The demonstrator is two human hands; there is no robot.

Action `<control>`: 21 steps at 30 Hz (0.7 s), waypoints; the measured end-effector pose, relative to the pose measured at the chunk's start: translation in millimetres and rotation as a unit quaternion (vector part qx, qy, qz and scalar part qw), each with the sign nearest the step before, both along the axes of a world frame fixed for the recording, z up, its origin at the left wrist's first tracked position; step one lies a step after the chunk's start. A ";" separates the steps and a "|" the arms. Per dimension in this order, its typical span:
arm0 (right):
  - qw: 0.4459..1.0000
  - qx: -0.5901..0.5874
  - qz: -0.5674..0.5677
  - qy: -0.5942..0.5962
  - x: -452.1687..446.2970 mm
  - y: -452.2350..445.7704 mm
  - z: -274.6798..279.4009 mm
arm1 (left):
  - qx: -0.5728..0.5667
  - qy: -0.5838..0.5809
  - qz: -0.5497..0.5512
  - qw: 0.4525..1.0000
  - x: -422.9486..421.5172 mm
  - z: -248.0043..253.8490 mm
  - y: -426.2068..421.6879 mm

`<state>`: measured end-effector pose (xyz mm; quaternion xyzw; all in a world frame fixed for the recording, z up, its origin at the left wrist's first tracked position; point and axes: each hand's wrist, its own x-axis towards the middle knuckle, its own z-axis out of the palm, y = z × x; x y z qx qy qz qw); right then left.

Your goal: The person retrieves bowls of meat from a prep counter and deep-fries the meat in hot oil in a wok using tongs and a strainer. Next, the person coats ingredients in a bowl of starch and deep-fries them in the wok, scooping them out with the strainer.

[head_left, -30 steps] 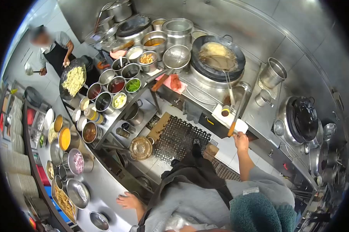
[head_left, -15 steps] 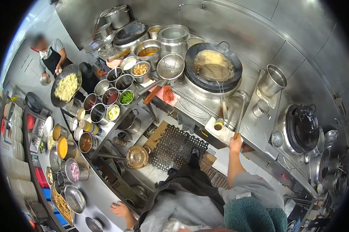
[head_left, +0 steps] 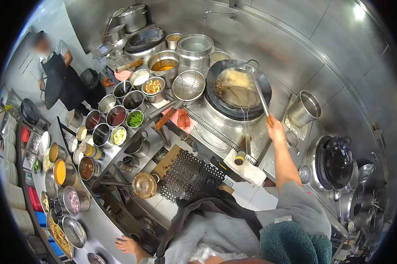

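Note:
My right hand (head_left: 275,127) is closed around the end of a long-handled ladle (head_left: 261,93). The ladle's head reaches into the far side of a large wok (head_left: 265,99), over bubbling yellowish liquid (head_left: 236,78). A round wire strainer (head_left: 239,97) lies in the near part of the wok, its long handle sticking out toward me. At lower left, my left hand (head_left: 127,245) lies on the edge of the steel counter (head_left: 106,233), fingers spread and holding nothing. Close to it are a steel bowl (head_left: 74,232) and a smaller dish (head_left: 95,258).
A co-worker (head_left: 62,77) stands at the upper left. Several pots of sauces and chopped ingredients line the left shelf, including cut green vegetables (head_left: 135,119). A perforated strainer (head_left: 188,86) sits left of the wok. A cleaver-like wooden-handled tool (head_left: 165,119) juts over the front edge.
My right hand has moved up and forward, lifting the ladle from the stove top to the wok. The co-worker's food-filled wok has been lowered and turned away. My left hand stays on the counter.

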<state>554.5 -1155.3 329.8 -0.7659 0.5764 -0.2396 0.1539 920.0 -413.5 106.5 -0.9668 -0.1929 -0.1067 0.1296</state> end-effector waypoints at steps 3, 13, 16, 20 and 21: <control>0.991 0.104 -0.026 0.081 45.4 -29.7 -13.8 | -0.018 0.016 0.007 1.000 -1.4 3.7 -0.5; 0.997 0.039 -0.062 0.027 51.2 -51.4 -31.5 | -0.043 0.011 0.006 0.999 1.4 7.5 -2.8; 0.991 0.097 -0.046 0.076 63.0 -76.7 -18.6 | -0.055 0.003 0.002 0.998 0.8 7.8 -1.4; 0.999 -0.003 -0.043 0.004 45.8 -59.4 -14.6 | -0.074 -0.022 -0.018 0.997 0.1 5.1 2.2; 0.999 -0.002 -0.044 0.006 43.6 -45.3 -9.5 | -0.073 -0.020 -0.019 0.997 -1.3 6.2 0.4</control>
